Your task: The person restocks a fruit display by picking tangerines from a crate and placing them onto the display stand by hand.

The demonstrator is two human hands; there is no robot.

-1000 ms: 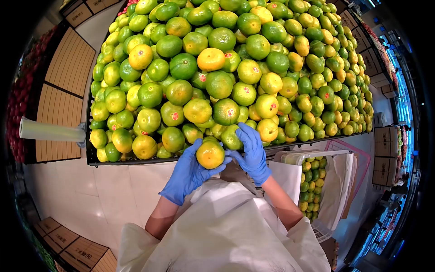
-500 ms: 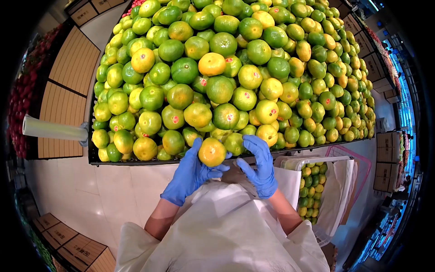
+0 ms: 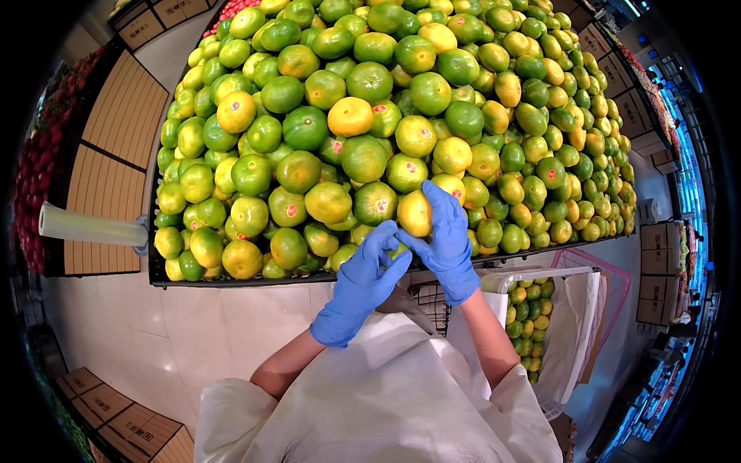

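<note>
Green and yellow citrus fruits (image 3: 305, 127) are heaped on a black-edged display. My right hand (image 3: 449, 251), in a blue glove, has its fingers around a yellow fruit (image 3: 415, 214) at the front edge of the heap. Close to its left is my left hand (image 3: 363, 282), also gloved in blue, with curled fingers over a green fruit (image 3: 395, 249) that is mostly hidden. The fingertips of both hands nearly meet. Red stickers mark some fruits.
A clear crate (image 3: 502, 278) with more citrus and white cloth stands at the lower right, beside a pink frame (image 3: 617, 297). A roll of plastic bags (image 3: 89, 225) sticks out at the left. Wood-slatted stands (image 3: 108, 185) line the left side.
My left hand has let go of the yellow-orange fruit it held and moved right. My right hand has moved up and closed around a yellow fruit at the heap's edge.
</note>
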